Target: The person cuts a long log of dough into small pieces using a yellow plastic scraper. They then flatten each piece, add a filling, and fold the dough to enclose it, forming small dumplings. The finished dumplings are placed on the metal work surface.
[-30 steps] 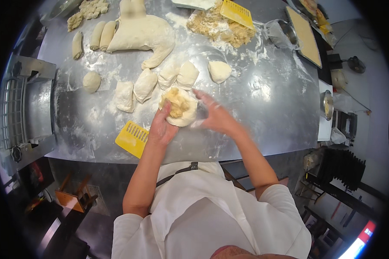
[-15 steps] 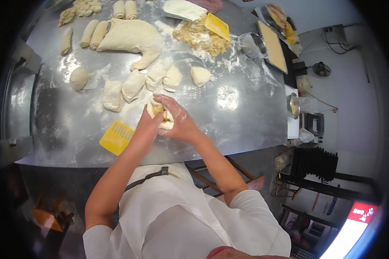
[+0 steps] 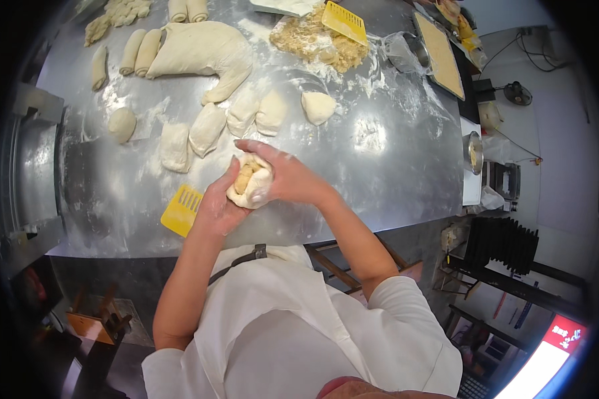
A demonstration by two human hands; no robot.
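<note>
Close to the table's front edge, both hands hold a white dough wrapper (image 3: 262, 178) with crumbly yellow filling (image 3: 243, 179) showing in its open middle. My left hand (image 3: 218, 207) cups it from the left and below, thumb up along its side. Against the right side presses my right hand (image 3: 291, 175), its fingers reaching past the far rim. Beyond the hands lie several floured dough pieces, among them one at the left (image 3: 175, 147) and one set apart at the right (image 3: 318, 108). A yellow slotted scraper (image 3: 181, 211) rests beside my left wrist.
A large dough slab (image 3: 199, 52), dough rolls (image 3: 132, 52) and a round dough ball (image 3: 121, 125) lie farther left on the floured metal table (image 3: 393, 179). At the back, a second yellow scraper (image 3: 345, 23) sits on a filling heap (image 3: 306, 41). A tray (image 3: 439, 56) stands far right.
The right fingers have straightened and the left hand has come lower around the dough. The wrapper's opening faces up more, showing more filling. The whole view has shifted slightly.
</note>
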